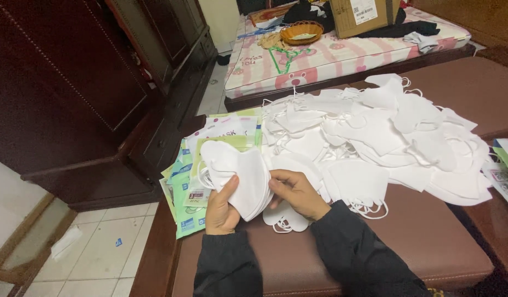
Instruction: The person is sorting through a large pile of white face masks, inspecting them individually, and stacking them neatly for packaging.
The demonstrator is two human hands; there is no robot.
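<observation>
Both hands, left point(221, 208) and right point(295, 192), grip a stack of folded white masks point(238, 175), its long axis running far-left to near-right above the surface point(429, 242)

A single view, taken from a camera worn on the person's head. It looks steeply down and forward over the brown padded bench point(407, 242), close enough that both dark sleeves enter from the bottom edge and the hands sit just below the centre of the frame. The view tilts slightly, so the tiled floor point(100, 253) fills the lower left. A dark wooden cabinet point(61, 93) occupies the upper left, and a bed point(331, 60) lies far off across the top.
</observation>
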